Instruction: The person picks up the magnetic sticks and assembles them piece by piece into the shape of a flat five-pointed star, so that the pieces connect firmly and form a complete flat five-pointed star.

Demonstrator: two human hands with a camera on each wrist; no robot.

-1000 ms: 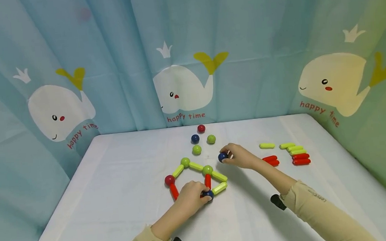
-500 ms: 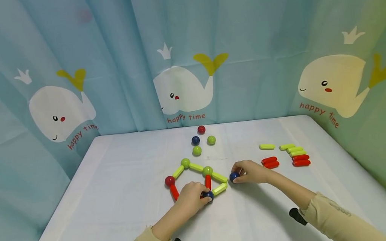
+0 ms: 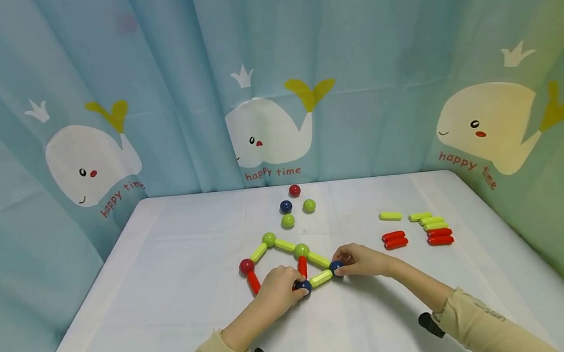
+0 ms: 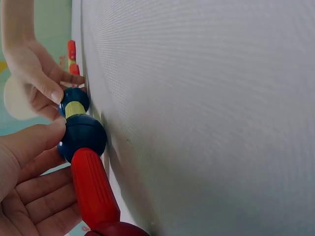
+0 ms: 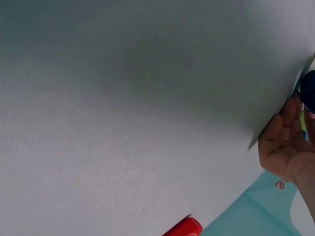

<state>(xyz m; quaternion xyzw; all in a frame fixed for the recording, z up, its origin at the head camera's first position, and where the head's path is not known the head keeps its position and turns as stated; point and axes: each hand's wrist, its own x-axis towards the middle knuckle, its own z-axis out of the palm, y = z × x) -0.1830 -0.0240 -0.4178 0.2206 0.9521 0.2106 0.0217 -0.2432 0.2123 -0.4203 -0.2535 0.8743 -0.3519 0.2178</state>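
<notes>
My left hand (image 3: 277,288) pinches a blue ball (image 4: 84,137) at the near corner of a flat frame made of balls and rods. In the left wrist view a red rod (image 4: 94,187) runs from that ball to a dark red ball (image 4: 120,230). My right hand (image 3: 360,260) pinches another blue ball (image 3: 336,269) at the frame's right tip, where two yellow-green rods (image 3: 321,278) meet it. Green balls (image 3: 301,250) and a red ball (image 3: 246,266) form other corners. Part of the frame is hidden behind my left hand.
Behind the frame lie loose balls: a red one (image 3: 295,190), a blue one (image 3: 286,206) and two green ones (image 3: 309,206). To the right, loose yellow-green rods (image 3: 390,216) and red rods (image 3: 440,240) lie on the white table (image 3: 168,245). A blue curtain (image 3: 181,95) hangs behind.
My right hand has carried its blue ball from behind the frame toward me, then left to the ends of the two yellow-green rods. My left hand stays on its ball.
</notes>
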